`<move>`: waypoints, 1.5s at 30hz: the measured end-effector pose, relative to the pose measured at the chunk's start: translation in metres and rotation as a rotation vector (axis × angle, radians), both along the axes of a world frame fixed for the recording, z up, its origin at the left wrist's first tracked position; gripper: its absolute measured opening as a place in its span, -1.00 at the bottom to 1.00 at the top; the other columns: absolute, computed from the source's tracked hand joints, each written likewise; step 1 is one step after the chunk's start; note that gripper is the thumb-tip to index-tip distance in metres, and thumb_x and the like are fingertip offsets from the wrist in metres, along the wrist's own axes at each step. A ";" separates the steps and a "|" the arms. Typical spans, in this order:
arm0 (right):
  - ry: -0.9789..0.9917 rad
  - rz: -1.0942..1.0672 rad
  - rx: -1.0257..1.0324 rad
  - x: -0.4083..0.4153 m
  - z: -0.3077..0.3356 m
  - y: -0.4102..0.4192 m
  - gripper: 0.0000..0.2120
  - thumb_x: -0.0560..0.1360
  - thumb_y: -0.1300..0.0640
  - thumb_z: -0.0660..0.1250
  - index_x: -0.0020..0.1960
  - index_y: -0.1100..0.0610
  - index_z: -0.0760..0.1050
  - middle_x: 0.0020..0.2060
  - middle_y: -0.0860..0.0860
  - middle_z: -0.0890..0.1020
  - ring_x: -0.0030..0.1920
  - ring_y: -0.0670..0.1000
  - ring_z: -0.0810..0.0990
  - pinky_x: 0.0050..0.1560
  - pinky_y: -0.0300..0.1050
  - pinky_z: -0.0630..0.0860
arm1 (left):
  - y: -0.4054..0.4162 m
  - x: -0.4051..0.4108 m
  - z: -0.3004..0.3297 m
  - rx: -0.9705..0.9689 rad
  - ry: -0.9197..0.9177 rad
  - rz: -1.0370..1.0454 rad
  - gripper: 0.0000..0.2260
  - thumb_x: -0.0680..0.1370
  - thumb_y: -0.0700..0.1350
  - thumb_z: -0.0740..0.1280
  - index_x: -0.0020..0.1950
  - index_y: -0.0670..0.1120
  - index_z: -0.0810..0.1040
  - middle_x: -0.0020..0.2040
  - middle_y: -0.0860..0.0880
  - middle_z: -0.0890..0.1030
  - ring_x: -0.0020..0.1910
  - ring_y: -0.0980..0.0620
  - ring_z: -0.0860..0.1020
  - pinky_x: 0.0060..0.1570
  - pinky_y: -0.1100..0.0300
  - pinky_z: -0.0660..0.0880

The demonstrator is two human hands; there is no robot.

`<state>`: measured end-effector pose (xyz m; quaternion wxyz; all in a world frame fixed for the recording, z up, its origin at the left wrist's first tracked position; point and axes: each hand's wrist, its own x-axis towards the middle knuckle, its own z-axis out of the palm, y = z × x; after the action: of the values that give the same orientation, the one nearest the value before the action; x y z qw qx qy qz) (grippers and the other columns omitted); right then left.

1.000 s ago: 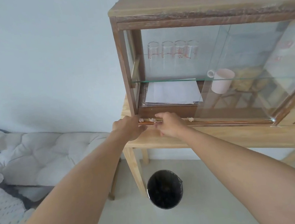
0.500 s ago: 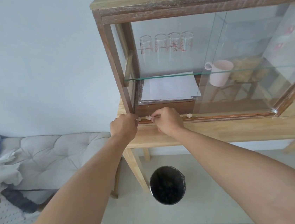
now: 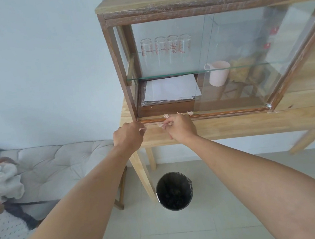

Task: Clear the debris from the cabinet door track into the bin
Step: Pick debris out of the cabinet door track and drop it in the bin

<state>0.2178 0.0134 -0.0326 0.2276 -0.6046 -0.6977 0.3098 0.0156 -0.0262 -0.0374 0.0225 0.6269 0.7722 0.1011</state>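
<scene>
A wooden cabinet with sliding glass doors stands on a light wooden table point(image 3: 232, 126). Its bottom door track point(image 3: 220, 113) runs along the front. Small pale debris scraps point(image 3: 189, 113) lie in the track near its left end. My right hand point(image 3: 180, 127) is just below the track, fingers pinched on a pale scrap of debris. My left hand point(image 3: 129, 135) is by the cabinet's left corner, closed, with a bit of pale debris showing at its fingertips. A black bin point(image 3: 174, 191) stands on the floor below, beside the table leg.
Inside the cabinet are glasses point(image 3: 166, 46) on a glass shelf, white papers point(image 3: 170, 88) and a pink mug point(image 3: 218, 73). A grey tufted bench point(image 3: 56, 166) with cloths stands at the left. Pale floor tiles surround the bin.
Both hands have come down slightly off the track to the table edge, the right one carrying a scrap. The view has shifted, so the cabinet sits higher and further left.
</scene>
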 end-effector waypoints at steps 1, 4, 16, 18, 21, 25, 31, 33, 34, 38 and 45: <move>0.007 -0.004 -0.009 0.003 0.000 -0.006 -0.79 0.62 -0.14 0.44 0.07 -0.06 0.78 -0.26 0.02 0.80 -0.29 0.02 0.66 -0.02 -0.03 0.68 | -0.006 0.002 -0.001 -0.004 -0.003 -0.006 -0.74 0.68 0.18 0.24 0.27 0.21 0.65 0.13 -0.05 0.70 0.04 -0.16 0.64 -0.07 0.00 0.54; 0.050 -0.014 -0.040 0.010 -0.002 -0.027 -0.76 0.60 -0.20 0.46 0.04 -0.06 0.78 -0.46 -0.02 0.71 -0.29 -0.02 0.70 -0.08 -0.07 0.64 | -0.022 0.011 -0.004 -0.022 -0.016 -0.025 -0.73 0.68 0.19 0.25 0.27 0.21 0.66 0.15 -0.04 0.69 0.07 -0.16 0.63 -0.06 0.00 0.52; -0.033 -0.008 -0.213 0.049 -0.066 -0.072 -0.79 0.63 -0.11 0.45 0.00 -0.02 0.77 -0.44 -0.03 0.72 -0.34 -0.03 0.64 -0.18 -0.09 0.57 | -0.056 0.062 -0.045 -0.188 -0.083 -0.065 -0.75 0.67 0.13 0.29 0.23 0.13 0.70 0.09 -0.01 0.68 -0.10 -0.02 0.52 -0.27 0.10 0.37; -0.049 -0.018 -0.240 0.055 -0.081 -0.069 -0.80 0.63 -0.08 0.44 -0.03 -0.01 0.77 -0.45 -0.04 0.72 -0.34 -0.02 0.66 -0.19 -0.10 0.55 | -0.051 0.068 -0.059 -0.238 -0.086 -0.082 -0.74 0.68 0.12 0.28 0.25 0.12 0.69 0.12 -0.01 0.69 -0.07 -0.05 0.59 -0.29 0.11 0.39; -0.069 -0.015 -0.281 0.062 -0.104 -0.062 -0.76 0.63 -0.12 0.43 -0.08 -0.01 0.77 -0.47 -0.06 0.71 -0.22 0.00 0.75 -0.16 -0.10 0.60 | -0.043 0.075 -0.084 -0.298 -0.092 -0.092 -0.74 0.68 0.11 0.27 0.26 0.11 0.68 0.15 -0.01 0.69 -0.04 -0.07 0.62 -0.27 0.12 0.46; -0.103 -0.013 -0.343 0.065 -0.139 -0.046 -0.70 0.63 -0.18 0.42 -0.13 -0.02 0.76 -0.46 -0.08 0.73 -0.23 -0.04 0.76 -0.14 -0.11 0.62 | -0.027 0.079 -0.124 -0.366 -0.108 -0.054 -0.78 0.67 0.10 0.29 0.22 0.13 0.69 0.10 0.01 0.68 -0.13 -0.03 0.54 -0.30 0.13 0.37; -0.161 -0.014 -0.430 0.066 -0.190 -0.023 -0.76 0.65 -0.05 0.40 -0.10 -0.01 0.77 -0.41 -0.03 0.76 -0.22 -0.01 0.76 -0.18 -0.12 0.55 | 0.002 0.080 -0.181 -0.462 -0.185 0.000 -0.81 0.65 0.06 0.32 0.18 0.13 0.70 0.08 0.00 0.68 -0.04 -0.11 0.64 -0.15 0.06 0.56; -0.184 -0.016 -0.456 0.066 -0.205 -0.017 -0.78 0.65 0.01 0.38 -0.08 -0.01 0.77 -0.40 -0.02 0.76 -0.22 -0.02 0.76 -0.20 -0.12 0.55 | 0.009 0.081 -0.197 -0.489 -0.194 0.021 -0.81 0.65 0.08 0.32 0.17 0.14 0.70 0.03 0.00 0.67 -0.06 -0.11 0.64 -0.10 0.01 0.61; -0.188 -0.016 -0.469 0.065 -0.211 -0.014 -0.79 0.65 0.02 0.38 -0.07 -0.01 0.77 -0.39 -0.02 0.76 -0.22 -0.03 0.76 -0.19 -0.12 0.57 | 0.011 0.082 -0.204 -0.496 -0.202 0.030 -0.81 0.65 0.10 0.32 0.17 0.15 0.69 0.01 0.00 0.67 -0.08 -0.11 0.65 -0.09 0.01 0.62; -0.185 -0.005 -0.512 0.063 -0.226 -0.005 -0.82 0.63 0.03 0.37 0.04 0.02 0.75 -0.36 -0.02 0.78 -0.13 -0.01 0.77 0.00 -0.03 0.68 | 0.017 0.080 -0.224 -0.506 -0.229 0.053 -0.75 0.64 0.10 0.34 0.31 0.15 0.63 0.09 -0.02 0.68 -0.01 -0.12 0.66 -0.05 0.01 0.61; -0.182 -0.021 -0.503 0.069 -0.224 -0.003 -0.74 0.60 0.03 0.39 0.21 0.11 0.70 -0.33 -0.05 0.77 -0.01 0.02 0.77 0.06 -0.03 0.63 | 0.013 0.069 -0.219 -0.477 -0.224 0.075 -0.68 0.65 0.08 0.34 0.41 0.11 0.57 0.18 -0.03 0.67 0.03 -0.08 0.66 -0.08 0.01 0.63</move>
<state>0.2869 0.0107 -0.2565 0.0097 -0.6748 -0.6099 0.4155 0.0846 -0.0130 -0.2568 0.2512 0.5598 0.7895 -0.0141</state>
